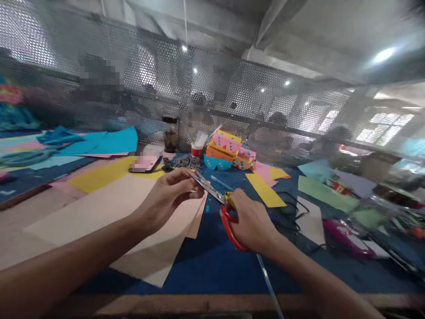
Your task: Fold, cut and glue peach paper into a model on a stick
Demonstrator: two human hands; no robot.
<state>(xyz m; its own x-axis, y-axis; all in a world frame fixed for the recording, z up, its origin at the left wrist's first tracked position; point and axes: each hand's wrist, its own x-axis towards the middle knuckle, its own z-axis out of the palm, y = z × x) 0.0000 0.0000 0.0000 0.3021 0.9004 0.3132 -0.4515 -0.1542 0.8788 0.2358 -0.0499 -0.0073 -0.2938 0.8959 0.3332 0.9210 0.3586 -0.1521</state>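
Note:
My right hand (250,217) grips a pair of scissors (229,221) with red and yellow handles. The blades point up and to the left, toward my left hand (172,190). That hand has its thumb and fingers pinched together at the blade tips; whatever lies between them is too small to make out. Under my left forearm are large cream paper sheets (139,239). Small blue bits (207,207) lie on the blue table (212,266) below the blades. Beyond the scissors is a clear tube-like strip (219,180).
Folded paper pieces with blue dots (218,163) stand at the back beside a red-and-white cup (197,149) and a dark jar (170,135). A phone (145,162) lies left, a yellow strip (265,190) and black cord (295,208) right. A perforated metal screen (229,88) rises behind.

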